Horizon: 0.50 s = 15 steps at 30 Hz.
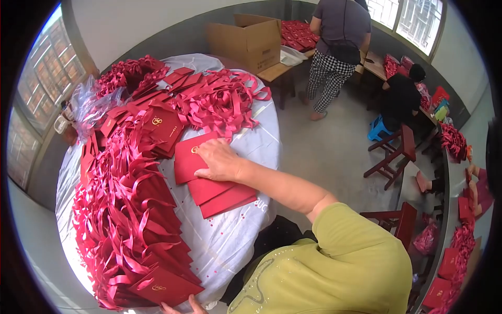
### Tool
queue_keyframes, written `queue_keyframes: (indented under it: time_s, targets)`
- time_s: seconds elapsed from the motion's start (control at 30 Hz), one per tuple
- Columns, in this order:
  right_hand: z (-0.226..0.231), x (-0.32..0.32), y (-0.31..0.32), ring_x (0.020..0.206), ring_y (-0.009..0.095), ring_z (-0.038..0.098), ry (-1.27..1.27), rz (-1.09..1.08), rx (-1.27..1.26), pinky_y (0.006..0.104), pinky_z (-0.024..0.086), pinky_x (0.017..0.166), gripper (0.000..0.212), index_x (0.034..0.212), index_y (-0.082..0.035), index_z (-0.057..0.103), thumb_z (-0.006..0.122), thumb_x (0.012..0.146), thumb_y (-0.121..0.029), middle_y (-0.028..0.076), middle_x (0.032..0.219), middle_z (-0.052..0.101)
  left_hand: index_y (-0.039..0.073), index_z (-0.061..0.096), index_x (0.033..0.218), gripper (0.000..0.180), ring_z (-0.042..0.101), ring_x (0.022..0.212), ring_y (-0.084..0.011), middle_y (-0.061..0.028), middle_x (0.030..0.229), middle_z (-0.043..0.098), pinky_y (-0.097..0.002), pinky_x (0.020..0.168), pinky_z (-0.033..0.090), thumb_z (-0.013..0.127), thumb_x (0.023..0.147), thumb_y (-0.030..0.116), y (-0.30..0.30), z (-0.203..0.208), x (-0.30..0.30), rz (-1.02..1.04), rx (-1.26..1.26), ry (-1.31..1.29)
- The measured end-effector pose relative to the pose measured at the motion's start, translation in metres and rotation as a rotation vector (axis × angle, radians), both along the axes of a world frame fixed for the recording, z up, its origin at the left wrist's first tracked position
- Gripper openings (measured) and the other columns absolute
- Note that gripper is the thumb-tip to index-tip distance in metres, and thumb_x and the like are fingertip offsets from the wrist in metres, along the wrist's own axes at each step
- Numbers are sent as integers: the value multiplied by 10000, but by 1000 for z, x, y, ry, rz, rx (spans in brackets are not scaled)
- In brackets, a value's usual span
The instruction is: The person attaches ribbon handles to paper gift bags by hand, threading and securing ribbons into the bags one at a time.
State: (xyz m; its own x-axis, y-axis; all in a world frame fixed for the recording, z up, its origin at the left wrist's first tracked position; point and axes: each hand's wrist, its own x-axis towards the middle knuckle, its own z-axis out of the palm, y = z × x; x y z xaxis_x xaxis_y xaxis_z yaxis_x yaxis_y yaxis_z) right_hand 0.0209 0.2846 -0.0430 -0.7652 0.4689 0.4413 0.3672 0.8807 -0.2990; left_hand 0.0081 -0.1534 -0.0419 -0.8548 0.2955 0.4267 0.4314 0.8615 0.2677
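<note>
Red bags (212, 186), folded flat, lie in a small fanned stack on the white-covered surface (230, 246), near its right edge. The right hand (219, 159) rests palm down on the top bag, fingers spread flat and released, pressing rather than gripping. The left hand (180, 306) shows only at the lower rim, touching a bag in the long row (130, 209) of ribboned bags; whether its fingers grip cannot be told. Loose ribbons (222, 99) are heaped beyond. Judgement: pressing evenly across the fold, with edges squared to the bags beneath, would keep the stack tidy.
</note>
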Motion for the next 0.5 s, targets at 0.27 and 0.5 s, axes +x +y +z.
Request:
queue_keyframes:
  time_s: [0.27, 0.5]
  targets:
    - [-9, 5, -5, 1119, 318, 580, 156, 78, 67, 453, 428, 978, 689, 1162, -43, 615, 776, 736, -561, 135, 1121, 648, 52, 464, 1477, 1102, 525, 1263, -504, -328, 1414, 508, -532, 1034, 459, 795, 662, 717, 4, 29, 0, 85, -129, -285]
    - [-6, 7, -5, 1189, 328, 557, 75, 104, -25, 450, 415, 1026, 711, 1228, -1, 616, 780, 767, -517, 161, 1226, 629, 47, 506, 1440, 1071, 586, 1156, -494, -287, 1335, 582, -550, 968, 490, 804, 652, 709, 17, 29, -6, 281, -152, -294]
